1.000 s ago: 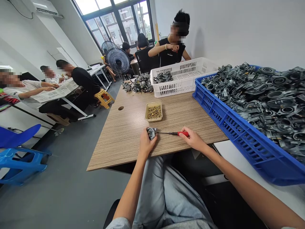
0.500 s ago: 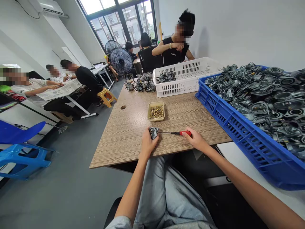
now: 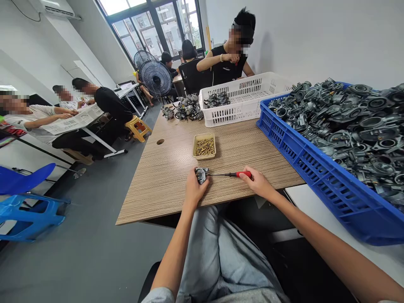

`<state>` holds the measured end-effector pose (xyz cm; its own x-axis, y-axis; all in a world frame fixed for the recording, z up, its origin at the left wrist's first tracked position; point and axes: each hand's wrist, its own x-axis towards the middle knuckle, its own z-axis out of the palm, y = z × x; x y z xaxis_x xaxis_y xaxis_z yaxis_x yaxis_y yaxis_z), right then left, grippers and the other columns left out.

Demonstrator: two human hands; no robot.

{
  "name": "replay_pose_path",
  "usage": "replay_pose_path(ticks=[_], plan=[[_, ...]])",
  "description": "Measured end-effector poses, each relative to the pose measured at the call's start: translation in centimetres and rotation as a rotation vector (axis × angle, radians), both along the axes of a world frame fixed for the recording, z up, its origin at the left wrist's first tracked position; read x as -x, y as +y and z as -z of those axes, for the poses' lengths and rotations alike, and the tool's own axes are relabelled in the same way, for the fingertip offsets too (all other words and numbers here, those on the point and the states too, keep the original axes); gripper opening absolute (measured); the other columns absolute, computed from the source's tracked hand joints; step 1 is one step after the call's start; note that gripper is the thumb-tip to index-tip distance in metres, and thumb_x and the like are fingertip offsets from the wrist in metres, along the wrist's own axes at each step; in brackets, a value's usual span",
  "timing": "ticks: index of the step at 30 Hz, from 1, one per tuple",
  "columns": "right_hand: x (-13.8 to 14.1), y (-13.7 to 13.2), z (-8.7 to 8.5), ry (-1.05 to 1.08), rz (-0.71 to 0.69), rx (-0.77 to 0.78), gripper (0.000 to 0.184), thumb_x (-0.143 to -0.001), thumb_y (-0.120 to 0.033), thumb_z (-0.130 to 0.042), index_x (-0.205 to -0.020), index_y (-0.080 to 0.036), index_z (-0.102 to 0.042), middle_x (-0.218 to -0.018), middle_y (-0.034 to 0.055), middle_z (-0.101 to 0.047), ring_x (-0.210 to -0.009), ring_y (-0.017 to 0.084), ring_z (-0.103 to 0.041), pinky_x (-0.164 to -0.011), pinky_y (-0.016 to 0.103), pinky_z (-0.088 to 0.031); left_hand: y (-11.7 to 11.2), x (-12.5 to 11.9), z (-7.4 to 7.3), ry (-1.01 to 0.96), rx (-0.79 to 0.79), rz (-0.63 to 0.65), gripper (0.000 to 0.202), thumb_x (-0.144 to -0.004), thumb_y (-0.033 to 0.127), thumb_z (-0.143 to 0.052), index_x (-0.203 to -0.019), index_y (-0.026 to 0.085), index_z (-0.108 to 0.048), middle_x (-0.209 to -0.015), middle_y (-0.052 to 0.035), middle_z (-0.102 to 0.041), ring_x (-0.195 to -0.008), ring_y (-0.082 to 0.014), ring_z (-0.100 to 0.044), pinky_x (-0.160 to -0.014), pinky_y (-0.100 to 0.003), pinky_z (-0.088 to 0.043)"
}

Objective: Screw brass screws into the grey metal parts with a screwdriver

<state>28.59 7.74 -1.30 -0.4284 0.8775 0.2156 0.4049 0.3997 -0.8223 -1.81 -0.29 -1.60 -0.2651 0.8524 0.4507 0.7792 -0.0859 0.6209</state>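
Near edge of a wood-grain worktable (image 3: 151, 198): small grey cast-metal carburetor (image 3: 201, 175) gripped in the left hand (image 3: 195, 189), with fingers curled together and clamped around its body. Right hand (image 3: 257, 184) placed further right along the same edge, with fingers together and pinched on the red handle of a screwdriver (image 3: 244, 174). Thin steel shaft held nearly level and directed left, its tip at the right side of the carburetor; actual contact too small to tell.

Farther along the table, directly beyond the hands: small tan tray (image 3: 203, 156) filled with brass screws (image 3: 205, 147). Far end: cluster of assembled carburetors (image 3: 189, 108) lying on the tabletop, just left of a white plastic crate (image 3: 240, 105) holding further carburetors (image 3: 217, 100). Right: blue plastic crate (image 3: 303, 168) heaped with grey cast carburetor bodies (image 3: 347, 122), its near corner overhanging a white side table (image 3: 328, 210).

Beyond the far end: co-worker in a black sleeveless top (image 3: 229, 59) with one hand raised near the chest. Far left: standing fan (image 3: 155, 78) and seated workers (image 3: 74, 101) around a paper-covered table (image 3: 74, 119).
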Motion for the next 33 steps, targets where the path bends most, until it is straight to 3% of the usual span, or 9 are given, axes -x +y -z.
replay_pose_path(ticks=[6, 12, 16, 20, 25, 28, 33], plan=[[-0.2, -0.2, -0.4, -0.023, -0.009, 0.004, 0.045, -0.107, -0.066, -0.053, -0.084, -0.028, -0.047, -0.068, -0.0033, -0.05, -0.068, 0.02, -0.048, -0.067, 0.032, -0.036, 0.0, -0.1, -0.2, -0.008, 0.01, -0.007, 0.05, -0.095, 0.033, -0.078, -0.14, 0.023, -0.059, -0.121, -0.0124, -0.074, -0.113, -0.0309, -0.073, -0.105, -0.047, -0.059], [-0.6, -0.4, -0.6, 0.059, -0.091, 0.09, 0.035, -0.097, -0.055, -0.068, -0.106, -0.029, -0.048, -0.081, -0.0032, -0.06, -0.067, 0.02, -0.054, -0.07, 0.033, -0.046, 0.0, 0.0, -0.1, -0.002, 0.0, 0.007, 0.05, -0.095, 0.033, -0.078, -0.14, 0.022, -0.059, -0.122, -0.0131, -0.074, -0.115, -0.0316, -0.073, -0.106, -0.048, -0.059], [-0.5, -0.1, -0.4, 0.045, -0.099, 0.068, 0.033, -0.1, -0.057, -0.063, -0.095, -0.028, -0.047, -0.077, -0.0035, -0.055, -0.067, 0.019, -0.051, -0.068, 0.032, -0.042, 0.1, 0.0, 0.0, -0.011, 0.001, 0.001, 0.051, -0.095, 0.034, -0.079, -0.14, 0.022, -0.059, -0.122, -0.0133, -0.074, -0.115, -0.0321, -0.073, -0.106, -0.049, -0.059], [-0.5, 0.0, -0.3, -0.046, -0.107, 0.01, 0.047, -0.104, -0.063, -0.057, -0.077, -0.027, -0.044, -0.068, -0.0037, -0.044, -0.064, 0.017, -0.043, -0.065, 0.033, -0.032, 0.1, 0.1, 0.0, -0.007, -0.002, 0.0, 0.052, -0.094, 0.034, -0.079, -0.141, 0.022, -0.059, -0.123, -0.0136, -0.075, -0.116, -0.0326, -0.073, -0.106, -0.049, -0.059], [-0.4, -0.1, -0.5, -0.077, -0.096, -0.004, 0.051, -0.105, -0.064, -0.054, -0.072, -0.026, -0.042, -0.067, -0.0028, -0.044, -0.065, 0.018, -0.043, -0.066, 0.034, -0.029, 0.1, 0.0, -0.1, -0.002, -0.015, 0.0, 0.047, -0.096, 0.033, -0.076, -0.139, 0.022, -0.06, -0.121, -0.0131, -0.075, -0.114, -0.0316, -0.074, -0.104, -0.047, -0.06], [-0.5, -0.3, -0.9, -0.07, -0.122, 0.01, 0.046, -0.105, -0.062, -0.054, -0.077, -0.026, -0.048, -0.069, -0.0032, -0.047, -0.065, 0.018, -0.043, -0.067, 0.034, -0.031, 0.1, -0.1, -0.1, 0.007, -0.014, 0.003, 0.045, -0.097, 0.031, -0.075, -0.138, 0.022, -0.06, -0.12, -0.0129, -0.075, -0.111, -0.031, -0.074, -0.103, -0.047, -0.06], [-0.8, -0.4, -1.3, -0.011, -0.15, 0.04, 0.03, -0.099, -0.054, -0.064, -0.103, -0.026, -0.054, -0.076, -0.0051, -0.055, -0.067, 0.018, -0.047, -0.069, 0.032, -0.036, 0.0, 0.0, -0.2, 0.013, -0.006, 0.0, 0.047, -0.095, 0.03, -0.076, -0.138, 0.022, -0.06, -0.122, -0.0128, -0.075, -0.115, -0.031, -0.073, -0.105, -0.047, -0.059]])
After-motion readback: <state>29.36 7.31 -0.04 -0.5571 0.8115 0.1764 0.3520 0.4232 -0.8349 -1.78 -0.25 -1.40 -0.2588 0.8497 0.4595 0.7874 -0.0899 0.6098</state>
